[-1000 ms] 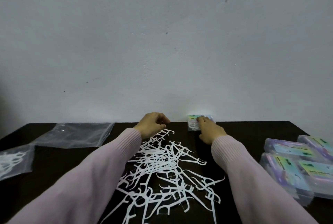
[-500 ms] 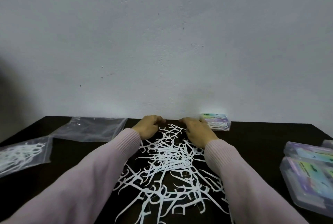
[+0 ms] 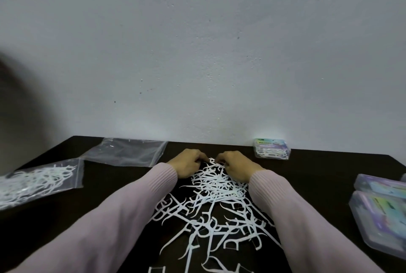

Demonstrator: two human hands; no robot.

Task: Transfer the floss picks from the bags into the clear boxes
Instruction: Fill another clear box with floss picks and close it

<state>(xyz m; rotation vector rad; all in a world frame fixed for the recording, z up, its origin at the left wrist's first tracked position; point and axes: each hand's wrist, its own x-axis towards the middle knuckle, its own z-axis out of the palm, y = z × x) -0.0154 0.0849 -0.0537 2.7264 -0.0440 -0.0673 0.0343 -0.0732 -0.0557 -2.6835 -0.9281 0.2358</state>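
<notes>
Head view shows our left hand [image 3: 186,164] and right hand [image 3: 236,166] curled, pinching the far floss picks [image 3: 214,187]; we should gather them aligned, in small bunches.

I am looking at a plain indoor room, though I cannot tell whether it is a home or a workplace. A dark tabletop [image 3: 318,176] stands pushed against a bare, pale, rough-plastered wall [image 3: 197,53]. Only clear plastic bags [image 3: 125,152] and small clear boxes [image 3: 272,149] lie about.
</notes>
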